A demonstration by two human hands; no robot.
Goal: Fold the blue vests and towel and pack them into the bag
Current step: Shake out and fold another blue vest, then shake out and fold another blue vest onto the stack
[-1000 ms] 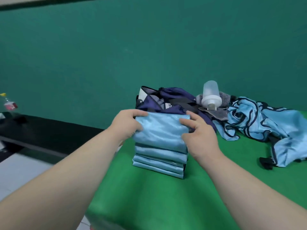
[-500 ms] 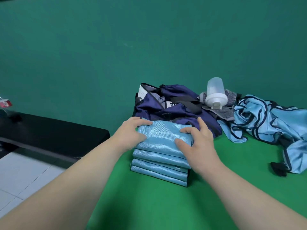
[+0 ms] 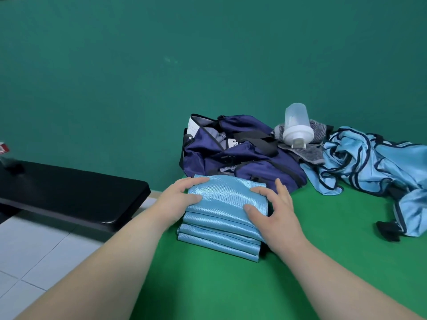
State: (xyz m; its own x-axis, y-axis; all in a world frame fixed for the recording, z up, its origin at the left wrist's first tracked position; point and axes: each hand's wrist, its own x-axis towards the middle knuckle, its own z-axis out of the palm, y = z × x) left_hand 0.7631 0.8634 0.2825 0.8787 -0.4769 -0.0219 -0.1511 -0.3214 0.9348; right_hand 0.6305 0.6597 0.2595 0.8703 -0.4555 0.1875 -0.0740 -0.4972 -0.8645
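Note:
A stack of several folded light-blue vests [image 3: 221, 229] lies on the green table [image 3: 312, 262], just in front of the open navy bag [image 3: 245, 155]. My left hand [image 3: 180, 197] cups the left edge of the top folded vest [image 3: 221, 195], fingers over its far corner and thumb at its near side. My right hand [image 3: 275, 211] rests on that vest's right edge with spread fingers, thumb and forefinger pressing the cloth. A heap of unfolded blue vests [image 3: 374, 167] lies at the right. A grey striped towel [image 3: 309, 153] sits between the bag and the heap.
A clear shaker bottle [image 3: 297, 125] stands upside down on the towel. A black bench [image 3: 69, 195] runs along the left, below table level, with a small bottle [image 3: 3, 150] at its far end. White floor tiles [image 3: 34, 250] show beside the table's left edge.
The top vest has come down from being held above the pile onto the stack. My right hand's fingers have spread and loosened on it. The view has shifted slightly left.

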